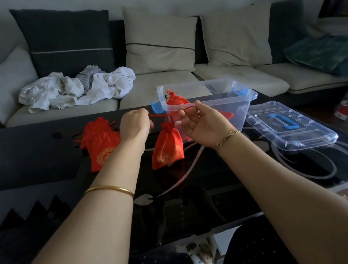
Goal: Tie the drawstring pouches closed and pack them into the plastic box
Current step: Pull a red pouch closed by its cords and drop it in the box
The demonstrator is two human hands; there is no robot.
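Near the table's (44, 155) middle a pouch (167, 147) is held by its cord (159, 117): one end gripped in the curled left hand (135, 124), the other pinched at the fingertips of the right hand (202, 125), remaining fingers spread. Both ends should be drawn evenly apart until the neck is cinched. Leftward, loose pouches (100, 142) are heaped. At the far edge, packed pouches (175, 99) are seen in the lidless box (219, 103).

Light dim, cool, diffuse; no hard shadows. Glossy table (194, 182) below the left hand (134, 124) and right hand (202, 127) mirrors the forearms (114, 179) faintly. Lid (290, 126) right of the right hand carries pale glints. Far right edge smeared; sofa (164, 80) beyond the hands bows.
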